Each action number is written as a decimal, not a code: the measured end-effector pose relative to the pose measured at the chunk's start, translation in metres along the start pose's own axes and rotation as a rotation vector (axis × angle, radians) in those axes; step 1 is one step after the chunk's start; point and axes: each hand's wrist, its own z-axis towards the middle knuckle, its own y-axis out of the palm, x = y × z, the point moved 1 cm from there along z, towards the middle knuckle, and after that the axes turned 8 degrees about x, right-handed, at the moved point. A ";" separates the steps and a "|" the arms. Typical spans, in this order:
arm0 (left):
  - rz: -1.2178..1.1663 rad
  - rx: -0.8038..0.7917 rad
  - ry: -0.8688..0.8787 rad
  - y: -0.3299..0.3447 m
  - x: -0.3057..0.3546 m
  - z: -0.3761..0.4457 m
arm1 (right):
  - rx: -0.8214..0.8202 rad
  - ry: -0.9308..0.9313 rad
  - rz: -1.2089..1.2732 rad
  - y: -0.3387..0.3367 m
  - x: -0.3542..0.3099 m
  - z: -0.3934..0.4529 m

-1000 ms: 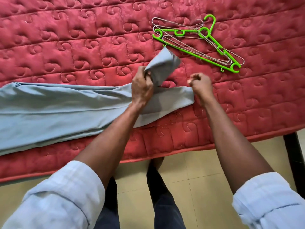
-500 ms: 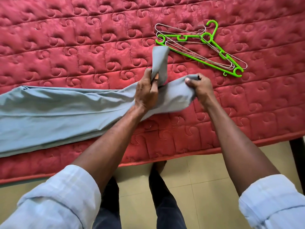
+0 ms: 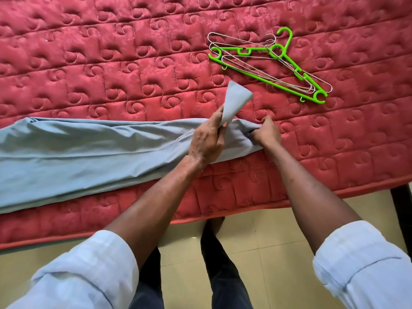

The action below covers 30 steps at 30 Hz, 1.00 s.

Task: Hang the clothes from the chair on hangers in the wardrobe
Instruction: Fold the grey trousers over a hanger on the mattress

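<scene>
Trousers (image 3: pixel 78 152), one pale blue pair, lie along our red mattress (image 3: pixel 111 63); our left hand (image 3: pixel 206 141) pinches one raised end, our right hand (image 3: pixel 266 133) grips the other; one green hanger (image 3: pixel 289 70) and several wire hangers (image 3: pixel 245 61) lie nearby.

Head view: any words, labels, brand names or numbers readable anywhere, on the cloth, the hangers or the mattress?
None can be read.
Grey cloth: plain, no tag or print showing.
Green hanger and wire hangers: no lettering visible.
Red mattress: only a stitched swirl pattern, no writing.
Rolled-up sleeves: plain, no label.
</scene>
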 end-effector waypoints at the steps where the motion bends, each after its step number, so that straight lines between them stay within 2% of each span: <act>1: -0.023 -0.010 0.026 0.004 0.001 -0.004 | 0.028 0.001 -0.005 0.000 0.000 -0.002; 4: -0.071 -0.102 0.089 0.021 0.000 -0.018 | 0.193 0.034 0.177 -0.001 0.008 -0.002; 7: 0.080 -0.386 0.269 0.041 -0.009 -0.044 | 0.310 0.247 0.404 -0.006 0.024 -0.006; 9: 0.168 -0.495 0.274 0.049 -0.016 -0.062 | 0.412 0.338 0.460 -0.014 0.031 -0.007; 10: 0.179 -0.489 0.213 0.050 -0.019 -0.067 | 0.425 0.314 0.484 -0.017 0.033 -0.007; 12: 0.201 -0.391 0.108 0.050 -0.024 -0.074 | 0.347 0.179 0.488 -0.017 0.028 -0.011; 16: 0.314 -0.183 -0.030 0.044 -0.029 -0.068 | 0.164 -0.069 0.112 0.002 0.013 -0.025; 19: 0.398 -0.021 -0.149 0.033 -0.043 -0.044 | 0.263 -0.053 -0.016 0.004 0.007 -0.029; 21: 0.468 -0.066 -0.223 0.027 -0.061 -0.024 | 0.264 -0.062 -0.050 0.004 0.007 -0.027; 24: 0.613 -0.132 -0.170 0.019 -0.082 -0.006 | 0.243 -0.081 -0.029 0.004 0.009 -0.025; 26: 0.661 -0.036 -0.134 0.013 -0.084 0.002 | 0.319 -0.108 0.046 0.002 0.010 -0.026; 28: 0.639 0.053 -0.150 0.014 -0.078 0.008 | 0.393 -0.099 0.142 0.002 0.009 -0.027; 30: 0.512 0.065 -0.205 0.022 -0.072 0.009 | 0.406 -0.038 0.206 0.005 0.008 -0.026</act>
